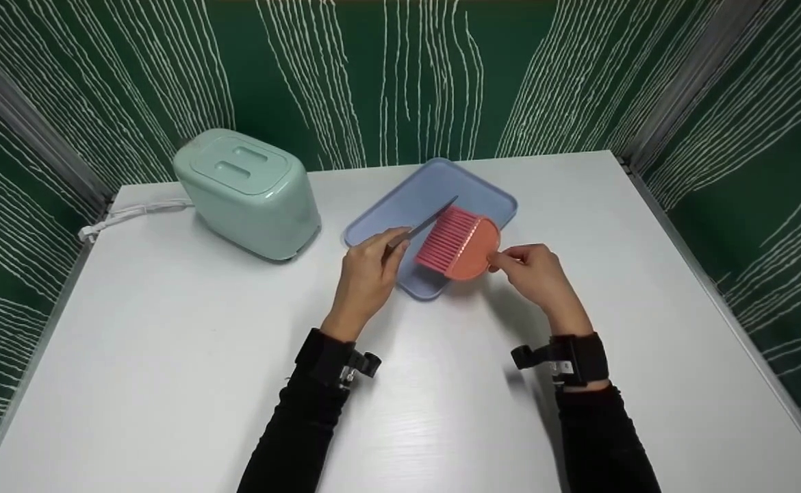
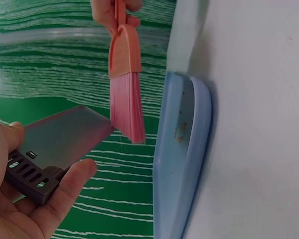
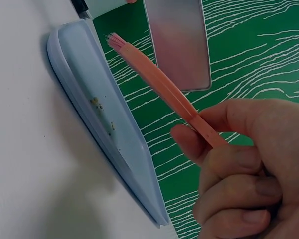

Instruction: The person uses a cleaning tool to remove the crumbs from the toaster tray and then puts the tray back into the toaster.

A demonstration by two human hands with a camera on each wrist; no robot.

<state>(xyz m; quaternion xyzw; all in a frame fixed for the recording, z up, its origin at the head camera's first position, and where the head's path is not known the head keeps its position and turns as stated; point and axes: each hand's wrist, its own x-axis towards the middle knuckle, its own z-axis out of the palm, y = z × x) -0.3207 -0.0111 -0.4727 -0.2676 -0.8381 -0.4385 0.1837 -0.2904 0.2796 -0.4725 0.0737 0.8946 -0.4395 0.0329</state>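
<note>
My left hand point(image 1: 368, 268) grips a flat metal blade point(image 1: 435, 216) by its dark slotted end point(image 2: 37, 191); my right hand point(image 1: 534, 277) pinches an orange brush point(image 1: 479, 250) by its handle point(image 3: 210, 133). Blade and pink bristles point(image 1: 445, 239) sit near the head view's centre, above a blue tray point(image 1: 388, 211) holding brown crumbs point(image 2: 180, 132).

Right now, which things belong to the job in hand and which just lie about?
Apparently in the job:
Brush, in the right hand
Flat metal tool, in the left hand
Blue tray with crumbs

Lying about:
Pale green appliance
Its white cord
</note>
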